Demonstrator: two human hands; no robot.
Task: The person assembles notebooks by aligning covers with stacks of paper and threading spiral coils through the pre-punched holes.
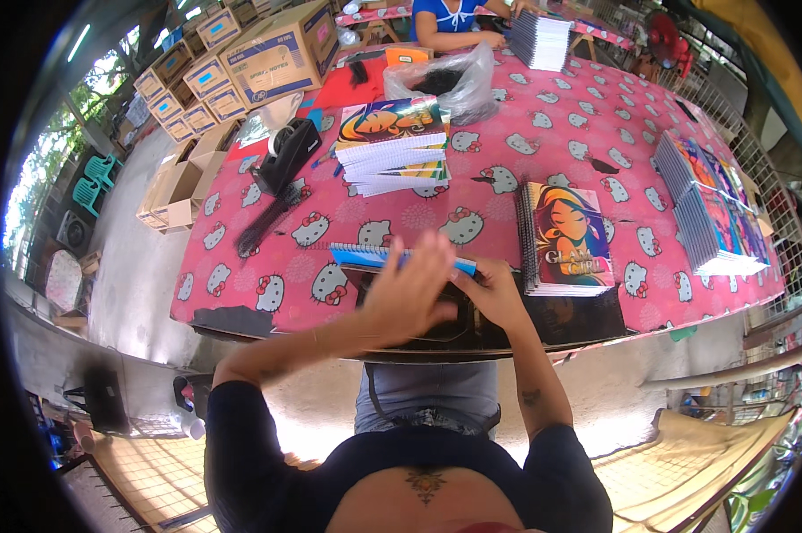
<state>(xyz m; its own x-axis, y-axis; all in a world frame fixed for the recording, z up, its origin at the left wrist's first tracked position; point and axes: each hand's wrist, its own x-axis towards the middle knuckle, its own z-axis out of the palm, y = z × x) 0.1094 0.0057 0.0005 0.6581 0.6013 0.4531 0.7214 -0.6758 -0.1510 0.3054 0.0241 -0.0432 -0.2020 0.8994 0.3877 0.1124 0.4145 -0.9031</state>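
A spiral notebook (352,255) with a blue cover edge lies in front of me at the table's near side. My left hand (410,289) is over it, fingers stretched out and somewhat smeared by motion; whether it touches the cover I cannot tell. At the notebook's right end, my right hand (490,291) grips the edge with the thumb on top. Most of the notebook is hidden behind my hands. Beneath is a black sheet (579,318) along the table edge. A stack of spiral notebooks (565,235) with an illustrated cover stands right of my right hand.
On the pink patterned table (476,213) are another notebook stack (392,147), a black tape dispenser (285,155), a bundle of black wire-like strands (266,222) and a plastic bag (468,84). More stacks (716,213) stand right. Cartons (277,58) rise left; a person (454,27) sits opposite.
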